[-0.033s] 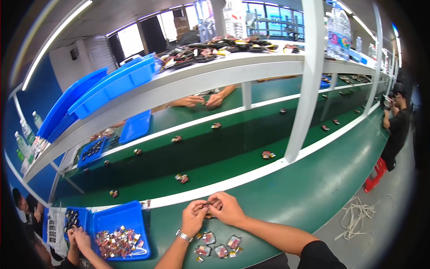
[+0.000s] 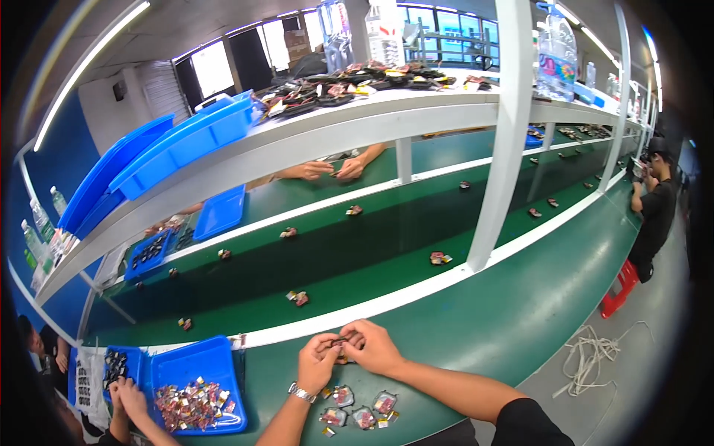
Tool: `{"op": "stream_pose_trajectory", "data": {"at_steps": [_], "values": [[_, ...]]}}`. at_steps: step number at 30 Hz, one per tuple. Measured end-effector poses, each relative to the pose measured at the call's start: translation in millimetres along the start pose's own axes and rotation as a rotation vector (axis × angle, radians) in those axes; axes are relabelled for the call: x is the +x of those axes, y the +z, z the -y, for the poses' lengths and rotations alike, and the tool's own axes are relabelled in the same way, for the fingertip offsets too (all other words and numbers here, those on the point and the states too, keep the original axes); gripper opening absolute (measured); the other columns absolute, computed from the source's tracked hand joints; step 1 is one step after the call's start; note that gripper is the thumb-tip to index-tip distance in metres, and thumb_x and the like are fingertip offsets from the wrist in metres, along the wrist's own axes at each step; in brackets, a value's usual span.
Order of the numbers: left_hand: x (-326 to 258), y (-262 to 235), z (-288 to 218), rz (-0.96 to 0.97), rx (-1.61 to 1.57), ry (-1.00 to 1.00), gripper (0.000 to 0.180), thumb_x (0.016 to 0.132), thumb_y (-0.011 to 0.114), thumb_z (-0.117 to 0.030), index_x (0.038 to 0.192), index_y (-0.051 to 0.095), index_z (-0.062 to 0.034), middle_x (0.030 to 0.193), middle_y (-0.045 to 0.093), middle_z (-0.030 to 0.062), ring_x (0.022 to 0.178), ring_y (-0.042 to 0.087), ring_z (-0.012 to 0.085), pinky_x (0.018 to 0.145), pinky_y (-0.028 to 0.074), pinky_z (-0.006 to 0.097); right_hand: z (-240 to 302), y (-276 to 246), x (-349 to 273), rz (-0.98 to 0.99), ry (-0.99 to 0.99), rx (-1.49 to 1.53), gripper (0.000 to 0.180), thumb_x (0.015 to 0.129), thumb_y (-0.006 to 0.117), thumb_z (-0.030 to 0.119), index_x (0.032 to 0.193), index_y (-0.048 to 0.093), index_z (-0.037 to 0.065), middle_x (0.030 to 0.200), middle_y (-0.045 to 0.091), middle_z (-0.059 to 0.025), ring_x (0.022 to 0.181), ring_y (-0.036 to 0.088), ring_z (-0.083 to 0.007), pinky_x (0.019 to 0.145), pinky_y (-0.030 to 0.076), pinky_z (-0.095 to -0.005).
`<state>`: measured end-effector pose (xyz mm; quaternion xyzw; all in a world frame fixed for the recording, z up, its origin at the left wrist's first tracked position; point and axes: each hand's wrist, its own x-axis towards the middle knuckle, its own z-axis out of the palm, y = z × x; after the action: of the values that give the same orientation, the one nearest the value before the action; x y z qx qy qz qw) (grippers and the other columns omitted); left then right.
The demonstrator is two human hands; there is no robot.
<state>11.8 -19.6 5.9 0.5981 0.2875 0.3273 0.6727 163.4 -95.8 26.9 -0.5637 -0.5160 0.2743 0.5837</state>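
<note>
My left hand (image 2: 317, 363), with a metal watch on its wrist, and my right hand (image 2: 375, 349) meet over the green bench. Between their fingertips they pinch a small dark electronic part (image 2: 341, 348). Most of it is hidden behind my fingers, so I cannot make out its exact kind. Just below my hands lie several small grey-rimmed assemblies (image 2: 364, 418) with reddish circuit boards and yellow-and-white tabs.
At left, a blue tray (image 2: 236, 386) holds many reddish boards, beside another person's hands (image 2: 128, 398). Beyond a white rail (image 2: 372, 306), a dark green conveyor (image 2: 372, 262) carries spaced-out parts (image 2: 298, 298). A white post (image 2: 500, 171) rises there, supporting a loaded shelf (image 2: 357, 119).
The whole picture has shifted slightly to the left. Both hands keep nearly the same pose around the small dark part.
</note>
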Motion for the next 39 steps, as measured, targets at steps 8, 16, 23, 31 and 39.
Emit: {"op": "stream_pose_trajectory", "data": {"at_steps": [8, 16, 23, 31, 39], "values": [[7.0, -10.8, 3.7, -0.205, 0.105, 0.177, 0.018, 0.091, 0.054, 0.0, 0.109, 0.057, 0.0041, 0.101, 0.067, 0.0147, 0.083, 0.067, 0.0164, 0.067, 0.057, 0.027, -76.8, -65.8, 108.8, -0.448, 0.007, -0.096, 0.011, 0.077, 0.072, 0.003, 0.087, 0.068, 0.002, 0.083, 0.068, -0.0099, 0.073, 0.068, -0.0195, 0.067, 0.054, -0.0311], [1.7, -12.1, -1.8, -0.217, 0.154, 0.093, 0.011, 0.09, 0.06, -0.006, 0.097, 0.064, 0.0014, 0.08, 0.068, 0.0059, 0.066, 0.06, 0.0084, 0.06, 0.05, 0.022, -30.5, -51.2, 101.9, -0.564, -0.418, -0.767, 0.021, 0.077, 0.068, 0.005, 0.095, 0.059, 0.003, 0.093, 0.058, -0.0141, 0.088, 0.056, -0.0343, 0.079, 0.045, -0.0434], [9.0, -21.9, 6.7, -0.232, 0.071, 0.122, 0.01, 0.09, 0.06, -0.008, 0.094, 0.062, 0.0006, 0.079, 0.066, 0.0048, 0.063, 0.058, 0.0075, 0.056, 0.046, 0.021, -39.7, 65.4, 110.6, -0.203, -0.104, -0.821, 0.056, 0.069, 0.082, 0.03, 0.105, 0.052, 0.001, 0.096, 0.059, -0.0184, 0.093, 0.057, -0.0377, 0.081, 0.048, -0.0438], [12.1, -40.5, 12.3, -0.329, -0.145, 0.075, 0.01, 0.094, 0.054, -0.011, 0.1, 0.055, -0.0025, 0.084, 0.065, 0.0076, 0.061, 0.058, 0.0089, 0.05, 0.045, 0.022, -40.1, 31.0, 90.0, 0.06, -0.084, -0.2, 0.04, 0.071, 0.077, 0.013, 0.104, 0.055, 0.005, 0.092, 0.064, -0.0103, 0.093, 0.062, -0.0284, 0.081, 0.051, -0.0372], [14.1, -29.6, -2.1, 0.319, -0.096, -0.144, 0.037, 0.1, 0.051, -0.031, 0.12, 0.057, -0.0006, 0.093, 0.064, 0.005, 0.07, 0.062, 0.0084, 0.061, 0.054, 0.021, 18.5, -24.8, 3.8, 0.303, -0.317, -0.356, 0.045, 0.067, 0.076, 0.001, 0.109, 0.062, 0.007, 0.104, 0.06, -0.0129, 0.099, 0.057, -0.0307, 0.089, 0.047, -0.0381]]}}
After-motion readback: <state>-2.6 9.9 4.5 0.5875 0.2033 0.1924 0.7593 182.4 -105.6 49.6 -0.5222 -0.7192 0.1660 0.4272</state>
